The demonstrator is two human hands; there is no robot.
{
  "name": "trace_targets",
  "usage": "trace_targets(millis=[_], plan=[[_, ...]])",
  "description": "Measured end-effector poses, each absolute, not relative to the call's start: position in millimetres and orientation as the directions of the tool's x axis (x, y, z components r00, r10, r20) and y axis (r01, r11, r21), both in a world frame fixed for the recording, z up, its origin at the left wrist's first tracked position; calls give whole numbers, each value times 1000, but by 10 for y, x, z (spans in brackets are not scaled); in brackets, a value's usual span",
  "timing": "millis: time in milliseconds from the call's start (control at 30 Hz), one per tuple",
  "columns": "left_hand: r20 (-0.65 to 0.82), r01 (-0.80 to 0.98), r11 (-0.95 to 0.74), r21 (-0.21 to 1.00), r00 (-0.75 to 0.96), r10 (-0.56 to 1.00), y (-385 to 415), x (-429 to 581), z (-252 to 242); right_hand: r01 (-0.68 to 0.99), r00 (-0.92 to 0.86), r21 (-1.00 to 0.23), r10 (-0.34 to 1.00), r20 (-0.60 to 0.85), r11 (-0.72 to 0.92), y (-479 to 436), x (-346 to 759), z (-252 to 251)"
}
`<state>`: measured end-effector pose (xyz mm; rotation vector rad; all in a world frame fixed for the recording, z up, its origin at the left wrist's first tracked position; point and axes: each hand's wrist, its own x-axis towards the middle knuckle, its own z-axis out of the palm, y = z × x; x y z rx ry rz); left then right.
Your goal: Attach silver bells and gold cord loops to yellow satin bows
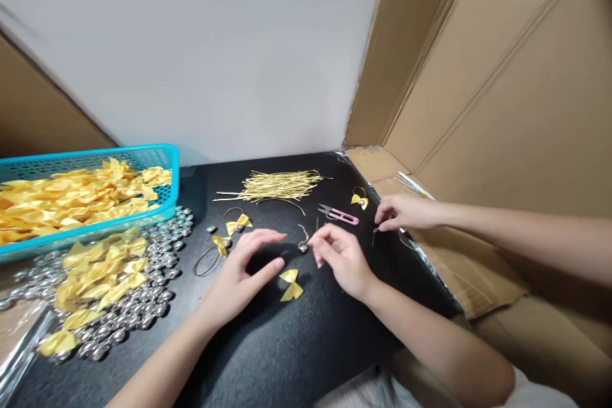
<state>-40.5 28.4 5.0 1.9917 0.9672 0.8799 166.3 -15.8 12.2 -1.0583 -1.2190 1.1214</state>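
My left hand (241, 271) hovers over the black table (287, 344) with its fingers spread and curved, holding nothing. A yellow ribbon bow (291, 285) lies just right of it. My right hand (342, 258) has thumb and forefinger pinched together, right beside a small silver bell on a gold cord (303, 243). What the pinch holds is too thin to make out. Two finished bows with gold loops (229, 236) lie beyond my left hand.
Another person's hand (406, 211) reaches in from the right near pink thread snips (340, 214) and a bow with a loop (359, 200). A bundle of gold cords (277, 185) lies at the back. A turquoise basket (167, 204) of yellow bows and a heap of silver bells (157, 274) sit left. Cardboard walls stand right.
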Motion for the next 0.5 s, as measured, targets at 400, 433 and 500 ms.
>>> trace_targets(millis=[400, 433, 500], plan=[[291, 451, -540, 711, 511, 809, 564, 266, -10, -52, 304, -981, 939, 161, 186, -9, 1881, 79], [292, 449, -546, 708, 518, 804, 555, 269, -20, -51, 305, -981, 939, 161, 185, -6, 1889, 80], [294, 446, -554, 703, 527, 798, 539, 251, -39, -53, 304, -982, 940, 155, 179, -3, 1900, 80]])
